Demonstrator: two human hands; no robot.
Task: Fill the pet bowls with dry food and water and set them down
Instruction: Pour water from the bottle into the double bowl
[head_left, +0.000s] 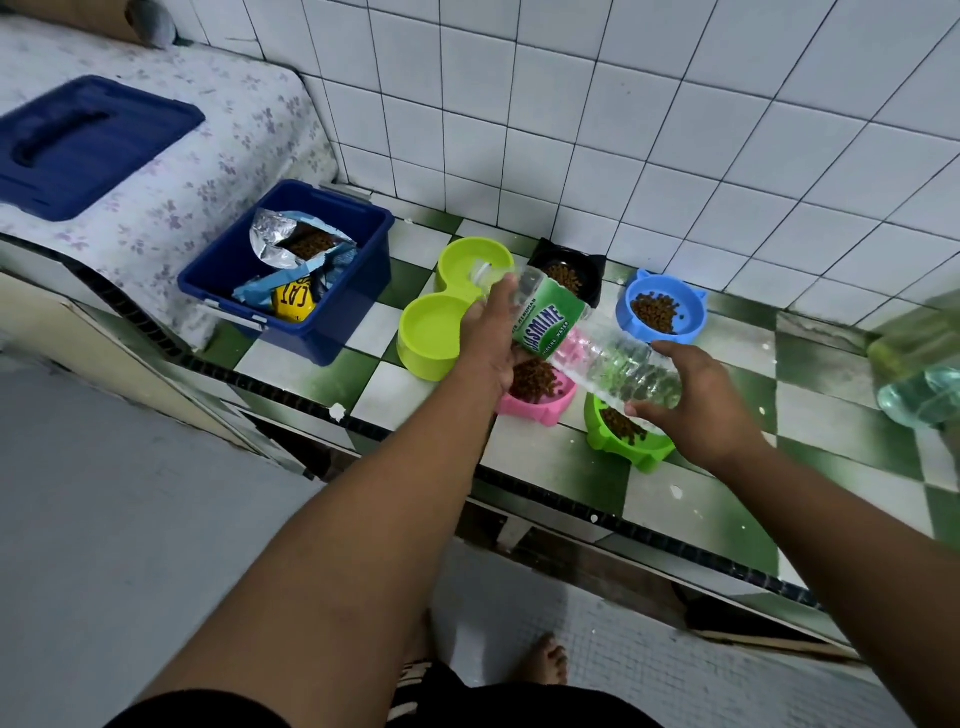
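**Desk:** What are you reading on the hands?

**Operator:** I am seeing the left hand gripping the water bottle at its neck end, fingers curled round it just by the label's edge. The right hand is clasping the base end, thumb on top and fingertips underneath. The bottle is lying tilted between them, its mouth pointing over the far cup of the lime double bowl.

**Desk:** Any writing?

**Operator:** The bottle's green label is showing "JASMINE"; I am not making out the smaller print beside it. A yellow item in the blue bin is showing "CAT", just beside an open foil food bag.

**Desk:** And the other bowls?

**Operator:** The black bowl, blue bowl, pink bowl and green bowl are sitting on the checkered ledge, each holding kibble. From my view, the pink and green ones are lying partly behind the bottle.
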